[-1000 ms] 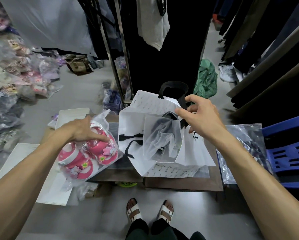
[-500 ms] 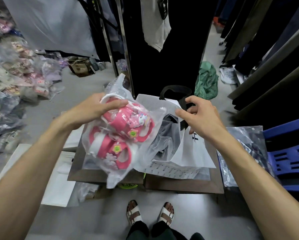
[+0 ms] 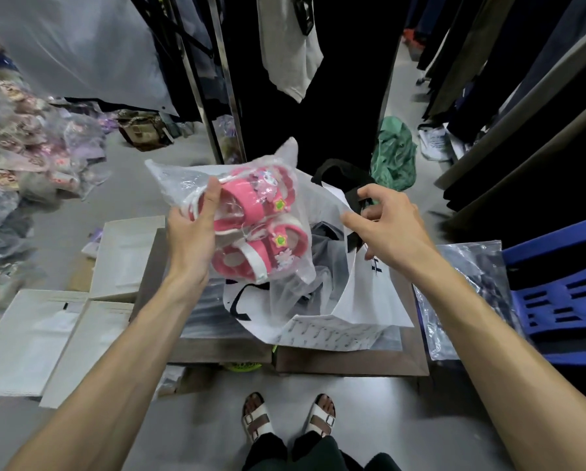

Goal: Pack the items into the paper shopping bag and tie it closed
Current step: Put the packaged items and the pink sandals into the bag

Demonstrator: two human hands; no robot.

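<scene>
My left hand [image 3: 191, 236] grips a clear plastic packet of pink and white children's sandals [image 3: 257, 229] and holds it over the mouth of the white paper shopping bag [image 3: 369, 300]. The bag stands on a low brown table [image 3: 349, 363] with its black handles [image 3: 339, 171] up at the far side. My right hand [image 3: 385, 229] pinches the bag's right rim and holds the mouth wide. A grey garment in clear plastic [image 3: 325, 246] lies inside the bag, partly hidden by the sandals.
White flat boxes [image 3: 47, 334] lie on the floor to the left. A clear packet [image 3: 468, 294] and a blue plastic crate [image 3: 563, 294] sit at the right. Hanging dark clothes fill the back and right. Piles of packed shoes [image 3: 20, 158] line the far left. My sandalled feet [image 3: 288, 419] stand below.
My left hand lifted the sandal packet off the table's left side and carried it right and up over the bag's mouth. My right hand kept its hold on the bag's rim.
</scene>
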